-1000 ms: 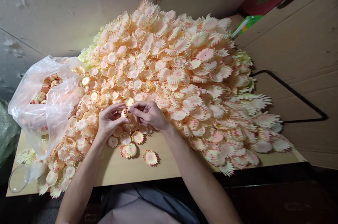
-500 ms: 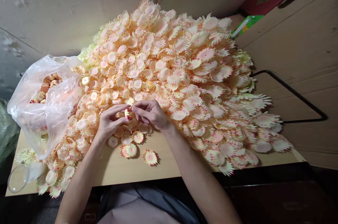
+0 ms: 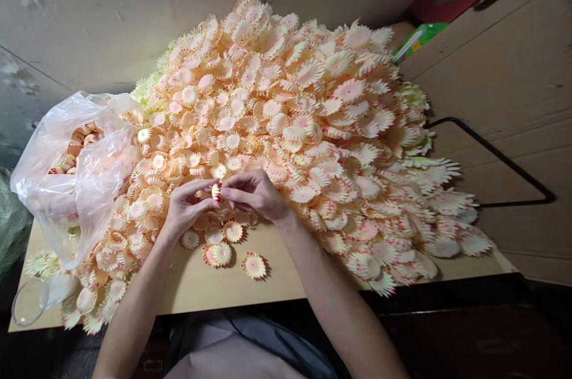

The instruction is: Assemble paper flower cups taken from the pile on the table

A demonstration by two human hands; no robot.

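Note:
Between my two hands, just over the near edge of a large heap, is a small curled petal piece of an artificial flower (image 3: pixel 216 191), cream with dark red tips. My left hand (image 3: pixel 187 206) pinches it from the left with thumb and fingers. From the other side my right hand (image 3: pixel 257 195) closes thumb and forefinger at its right edge; its other fingers are curled under and partly hidden. Beneath and behind them spreads the heap of frilled, pinkish-cream petal pieces (image 3: pixel 272 108). Closer to me, a single petal piece (image 3: pixel 254 266) lies apart on the table.
A clear plastic bag (image 3: pixel 96 182) with rolled petal pieces inside sits at the left. A transparent round cup or lid (image 3: pixel 30 303) is at the table's (image 3: pixel 201 295) left front corner. Cardboard (image 3: pixel 504 99) and a bent black rod (image 3: pixel 504 158) border the right side.
My right hand's fingertips have shifted slightly down and in against the petal piece. My left hand stays nearly still, and the heap looks the same.

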